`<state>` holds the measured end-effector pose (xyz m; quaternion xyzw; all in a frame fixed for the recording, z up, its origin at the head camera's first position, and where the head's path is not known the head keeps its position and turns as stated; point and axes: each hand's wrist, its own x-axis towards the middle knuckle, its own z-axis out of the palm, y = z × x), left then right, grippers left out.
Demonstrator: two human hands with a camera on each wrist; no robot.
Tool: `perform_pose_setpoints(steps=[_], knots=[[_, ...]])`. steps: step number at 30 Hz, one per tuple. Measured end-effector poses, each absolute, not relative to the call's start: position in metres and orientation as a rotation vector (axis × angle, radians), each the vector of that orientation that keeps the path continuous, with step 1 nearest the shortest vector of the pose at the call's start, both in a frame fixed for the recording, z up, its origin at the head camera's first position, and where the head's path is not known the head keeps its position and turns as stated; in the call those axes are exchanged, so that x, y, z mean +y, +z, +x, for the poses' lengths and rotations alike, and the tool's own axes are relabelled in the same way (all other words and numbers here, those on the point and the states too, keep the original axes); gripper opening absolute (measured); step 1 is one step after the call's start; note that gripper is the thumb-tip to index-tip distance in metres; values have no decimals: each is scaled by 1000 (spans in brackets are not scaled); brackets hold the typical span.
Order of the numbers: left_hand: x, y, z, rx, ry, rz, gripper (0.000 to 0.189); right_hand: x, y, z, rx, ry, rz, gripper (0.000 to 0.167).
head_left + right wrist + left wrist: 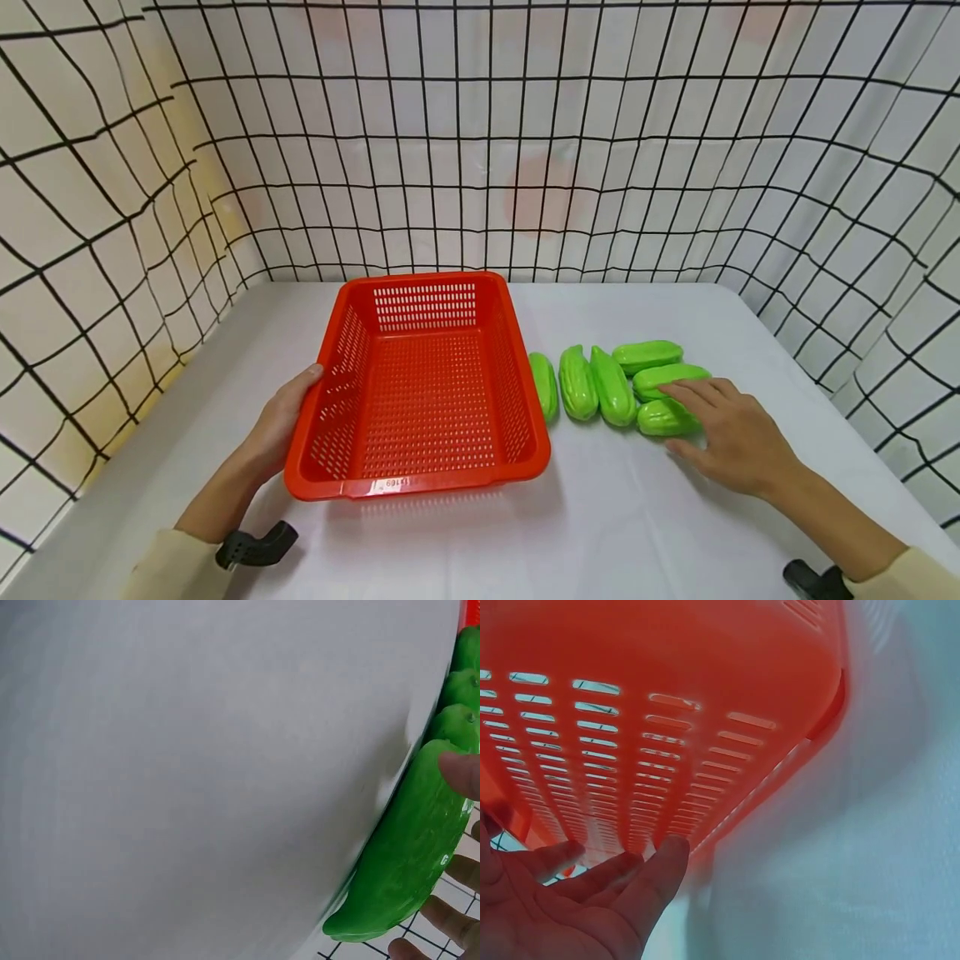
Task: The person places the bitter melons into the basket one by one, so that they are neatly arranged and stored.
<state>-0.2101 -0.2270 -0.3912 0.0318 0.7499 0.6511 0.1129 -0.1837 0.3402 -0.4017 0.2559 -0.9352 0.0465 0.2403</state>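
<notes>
Holding the red basket point(427, 486) by its left side with the left hand point(281, 417): thumb at the rim, fingers along the perforated outer wall. Well to the right of the basket, reaching over the nearest green vegetable point(663, 419) with the right hand point(735, 433), wide, fingers spread, thumb low on the near side. Cannot tell the firmness of that contact. Directly beyond, also right of the basket, a middle vegetable point(663, 381), partly under the right fingers, then a far vegetable point(647, 356). Just beside the basket's right wall, three more vegetables point(579, 383) in a row, the leftmost partly hidden by the basket. All on the white cloth point(615, 533).

For a sound hold, probably best to work the right fingertips into the gap beyond the nearest vegetable, set the thumb opposite at mid-length, then close evenly. Avoid pinching only a tapered end: likely slippery and quick to roll, judging by the glossy, rounded skin. Lift straight up before any travel toward the basket, to spare the neighbours a knock. With the left hand, steady the basket without tugging.
</notes>
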Motion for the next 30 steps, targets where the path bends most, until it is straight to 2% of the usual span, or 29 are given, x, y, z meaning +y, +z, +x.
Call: perform_pose_setpoints(steps=[4,12,22,30], knots=[[-228,-392,-209,2208,1905,102,71,339,-403,-185,-2590,129,693,75],[-229,-391,-209,2190,1901,113,70,340,-400,-187,-2672,119,670,62],[-228,-390,-211,2205,1873,121,70,341,-395,-190,-2677,103,672,60],[-227,-391,-211,2205,1867,134,69,333,-375,-191,-2659,104,690,59]])
